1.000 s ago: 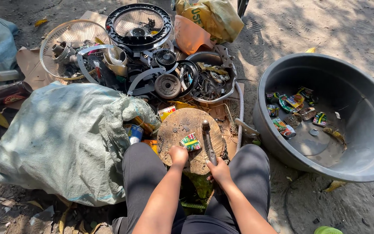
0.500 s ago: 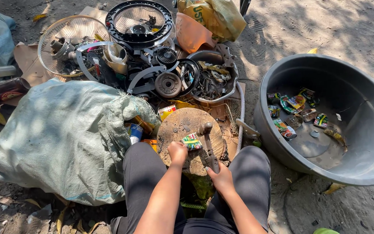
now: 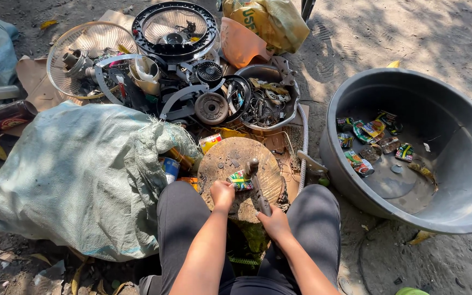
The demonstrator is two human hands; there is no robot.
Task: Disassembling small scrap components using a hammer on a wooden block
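Note:
I sit on the ground with a round wooden stump [image 3: 230, 155] between my knees. A crushed green and yellow can [image 3: 240, 180] lies on the stump, and my left hand [image 3: 222, 194] grips its near end. My right hand [image 3: 273, 223] is closed on the handle of a hammer [image 3: 258, 186]; the hammer's head rests on the stump right beside the can.
A big grey plastic tub [image 3: 465, 180] at my right holds several flattened cans [image 3: 368, 136]. A stuffed pale sack [image 3: 77, 175] lies at my left. Beyond the stump is a heap of scrap: fan grilles [image 3: 175, 27], metal parts, a basin of wires [image 3: 266, 98], a yellow bag [image 3: 269, 19].
The hammer has come down from lying farther right on the stump to rest its head next to the can. My left hand stays on the can.

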